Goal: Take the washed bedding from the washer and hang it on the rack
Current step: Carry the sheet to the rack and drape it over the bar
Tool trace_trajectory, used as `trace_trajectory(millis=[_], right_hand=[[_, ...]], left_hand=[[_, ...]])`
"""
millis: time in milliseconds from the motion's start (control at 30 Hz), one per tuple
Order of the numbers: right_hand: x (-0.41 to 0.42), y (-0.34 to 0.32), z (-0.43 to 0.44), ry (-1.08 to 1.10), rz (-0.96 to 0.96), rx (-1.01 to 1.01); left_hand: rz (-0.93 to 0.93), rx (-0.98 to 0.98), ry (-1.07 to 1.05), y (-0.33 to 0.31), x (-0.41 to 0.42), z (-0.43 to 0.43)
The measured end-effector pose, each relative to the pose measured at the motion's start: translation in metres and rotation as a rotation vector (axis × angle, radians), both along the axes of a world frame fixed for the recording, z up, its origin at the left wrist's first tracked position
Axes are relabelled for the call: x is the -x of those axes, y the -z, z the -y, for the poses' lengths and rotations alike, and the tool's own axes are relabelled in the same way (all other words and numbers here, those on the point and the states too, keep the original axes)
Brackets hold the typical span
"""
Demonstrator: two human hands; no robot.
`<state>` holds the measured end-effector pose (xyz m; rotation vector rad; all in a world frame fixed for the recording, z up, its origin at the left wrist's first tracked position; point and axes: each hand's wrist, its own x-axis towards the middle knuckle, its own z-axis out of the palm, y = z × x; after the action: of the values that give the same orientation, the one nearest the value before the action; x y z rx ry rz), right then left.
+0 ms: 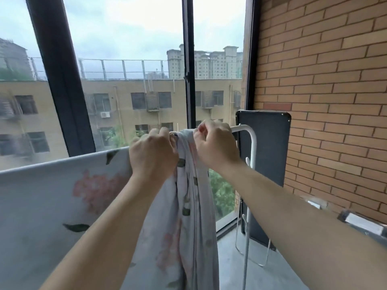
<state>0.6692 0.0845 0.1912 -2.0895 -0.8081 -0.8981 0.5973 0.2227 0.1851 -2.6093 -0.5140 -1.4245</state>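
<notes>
One floral sheet, pale grey cloth with pink blooms and green leaves. From my feed its left stretch sits at 8 o'clock, hung flat and spread over the rack's top bar; the bar is hidden under it there.

Two dark window posts behind: left window post at 10 o'clock, centre window post at 12.

Left hand is just left of centre. Its fingers are curled over the sheet's top edge at the bar, gripping cloth where the flat part ends.

Between the two hands the sheet gathers into one thick bunch that drops straight to 6 o'clock. Both hands touch it, one on each side.

Right hand has curled fingers, with thumb and fingertips pinching the gathered cloth on top of the bar.

One white metal tube rack. Bare tube shows at the right hand's 3 o'clock and bends down into one upright. Its foot loop rests on the grey concrete floor at 5 o'clock.

One dark flat panel with rounded corners stands upright just behind the rack, against the tan brick wall at 2 o'clock.

One blurred grey-white object at 4 o'clock; I can't tell what it is.
</notes>
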Motion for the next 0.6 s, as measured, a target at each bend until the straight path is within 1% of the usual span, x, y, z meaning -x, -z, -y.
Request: trace_trajectory(millis=[33,100,200,233,300,400,433,533,600], right_hand=[[-0.008,-0.005,-0.004,-0.015,0.035,-0.001],[-0.031,-0.017,-0.017,-0.120,0.052,0.014],[-0.047,-0.032,-0.035,-0.299,-0.065,0.093],[-0.050,-0.032,-0.043,-0.348,-0.123,0.162],[-0.058,-0.028,-0.052,-0.322,-0.139,0.316],[-0.067,-0.024,-0.062,-0.274,-0.068,0.422],[-0.068,-0.024,-0.065,-0.276,-0.037,0.447],[-0.065,-0.027,-0.063,-0.295,-0.037,0.442],[-0.065,-0.028,-0.062,-0.281,0.015,0.464]], left_hand=[[-0.007,-0.014,-0.044,0.002,-0.005,0.000],[0.021,-0.053,-0.127,0.005,-0.017,-0.001],[0.076,-0.158,-0.194,0.007,-0.025,-0.011],[0.078,-0.182,-0.213,0.011,-0.025,-0.014],[0.094,-0.244,-0.221,0.016,-0.025,-0.019],[0.129,-0.290,-0.225,0.016,-0.019,-0.026],[0.136,-0.297,-0.233,0.018,-0.017,-0.029],[0.130,-0.325,-0.251,0.016,-0.011,-0.034],[0.127,-0.370,-0.278,0.016,-0.009,-0.039]])
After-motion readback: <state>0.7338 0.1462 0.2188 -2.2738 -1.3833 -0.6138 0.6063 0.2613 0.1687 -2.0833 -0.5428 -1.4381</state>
